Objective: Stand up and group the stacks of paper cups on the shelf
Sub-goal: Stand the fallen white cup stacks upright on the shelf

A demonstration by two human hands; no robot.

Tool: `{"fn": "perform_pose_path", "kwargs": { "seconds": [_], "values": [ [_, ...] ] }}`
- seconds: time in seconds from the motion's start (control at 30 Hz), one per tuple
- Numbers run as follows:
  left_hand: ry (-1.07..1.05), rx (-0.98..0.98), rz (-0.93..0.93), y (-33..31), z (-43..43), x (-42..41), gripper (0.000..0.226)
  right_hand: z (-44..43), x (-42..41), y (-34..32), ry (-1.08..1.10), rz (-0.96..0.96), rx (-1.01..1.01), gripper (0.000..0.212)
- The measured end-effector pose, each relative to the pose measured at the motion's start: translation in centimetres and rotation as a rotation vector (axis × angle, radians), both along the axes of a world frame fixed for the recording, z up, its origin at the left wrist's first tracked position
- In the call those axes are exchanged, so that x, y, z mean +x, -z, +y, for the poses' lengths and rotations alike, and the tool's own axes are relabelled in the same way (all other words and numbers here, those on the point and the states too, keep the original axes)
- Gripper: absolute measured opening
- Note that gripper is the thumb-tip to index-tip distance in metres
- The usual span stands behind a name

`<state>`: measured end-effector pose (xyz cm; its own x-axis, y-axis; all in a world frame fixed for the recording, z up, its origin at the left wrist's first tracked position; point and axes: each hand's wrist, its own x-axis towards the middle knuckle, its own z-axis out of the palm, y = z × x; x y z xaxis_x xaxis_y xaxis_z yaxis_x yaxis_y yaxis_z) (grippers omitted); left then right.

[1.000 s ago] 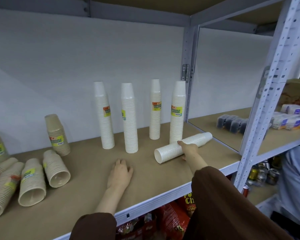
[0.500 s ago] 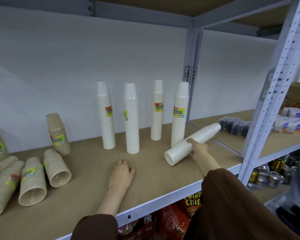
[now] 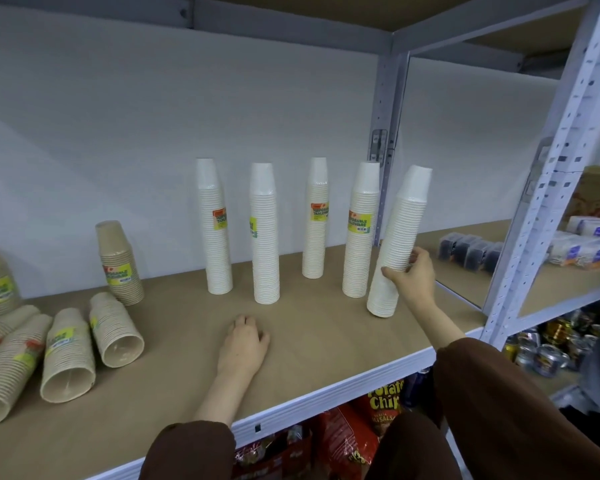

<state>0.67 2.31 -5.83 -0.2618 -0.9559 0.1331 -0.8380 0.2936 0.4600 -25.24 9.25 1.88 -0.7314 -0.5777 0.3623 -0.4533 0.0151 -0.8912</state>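
My right hand (image 3: pixel 412 276) grips a tall white cup stack (image 3: pixel 400 237) near its lower half; the stack leans slightly right, its base touching the brown shelf (image 3: pixel 319 344). Just left of it, several white cup stacks stand upright in a row, from the left one (image 3: pixel 216 230) to the right one (image 3: pixel 361 233). My left hand (image 3: pixel 245 344) rests palm down on the shelf in front of them, holding nothing. At the far left, one brown cup stack (image 3: pixel 118 265) stands upright and several shorter brown stacks (image 3: pixel 68 355) lie on their sides.
A grey upright post (image 3: pixel 383 140) stands behind the white stacks and a front post (image 3: pixel 548 174) at the right. Wrapped packs (image 3: pixel 582 244) sit on the neighbouring shelf. Chip bags (image 3: pixel 361 434) and cans (image 3: pixel 541 351) fill the level below.
The white stack lay on its side on the shelf; my right hand has taken hold of it and tipped it up almost vertical beside the row. My left hand stayed put.
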Motion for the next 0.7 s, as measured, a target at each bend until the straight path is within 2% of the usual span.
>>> {"fn": "perform_pose_path", "kwargs": {
  "seconds": [0.13, 0.53, 0.7],
  "values": [
    [-0.002, -0.010, -0.007, 0.0, 0.1, 0.0, 0.031, -0.3, 0.8, 0.3, -0.042, 0.076, 0.044, 0.058],
    [0.004, 0.006, 0.004, -0.2, 0.2, 0.1, 0.033, 0.4, 1.0, 2.8, 0.003, 0.057, 0.139, 0.059],
    [0.007, -0.002, -0.004, -0.5, 0.5, 0.1, 0.033, 1.5, 2.3, 5.3, 0.081, 0.014, 0.258, 0.043]
  ]
}}
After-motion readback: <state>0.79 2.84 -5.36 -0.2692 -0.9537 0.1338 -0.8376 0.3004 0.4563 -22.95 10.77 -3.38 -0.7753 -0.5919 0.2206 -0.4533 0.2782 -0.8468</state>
